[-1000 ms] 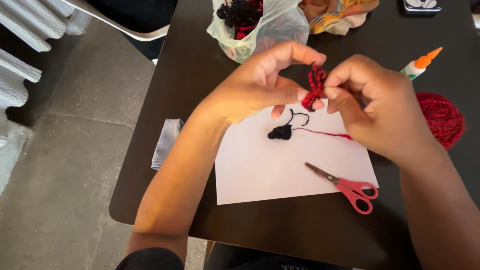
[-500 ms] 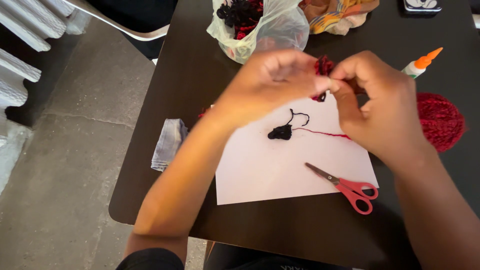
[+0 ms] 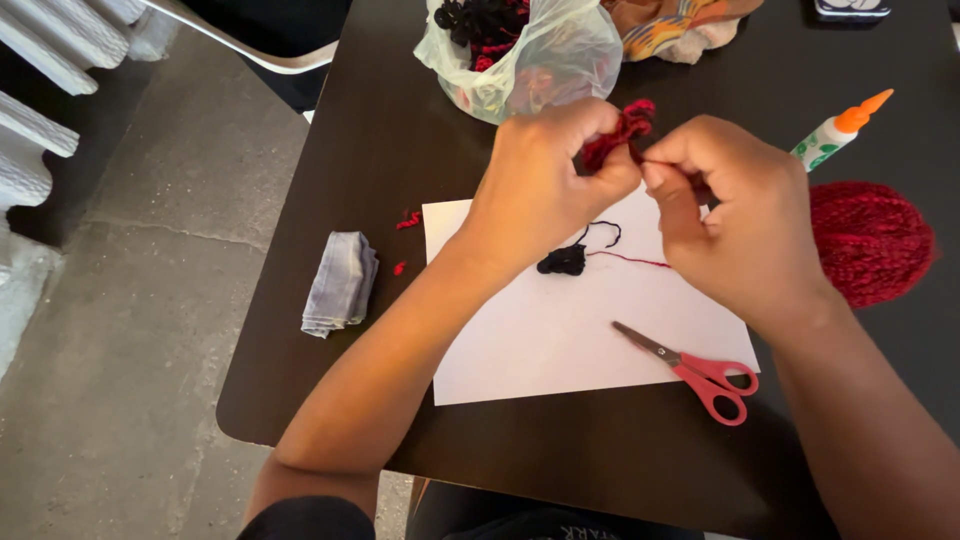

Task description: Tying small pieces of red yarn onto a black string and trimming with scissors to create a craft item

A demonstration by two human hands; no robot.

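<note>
Our hands lift the red yarn piece higher

Compared with before, our left hand (image 3: 545,175) and right hand (image 3: 735,220) pinch the yarn piece (image 3: 618,132) above the white paper (image 3: 560,330), scissors (image 3: 695,368) unmoved.

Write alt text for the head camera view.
Two hands, the left hand and right hand, pinch a small bundle of red yarn above a white paper sheet on a dark table. Red-handled scissors, a red yarn ball and a glue bottle lie nearby.
</note>
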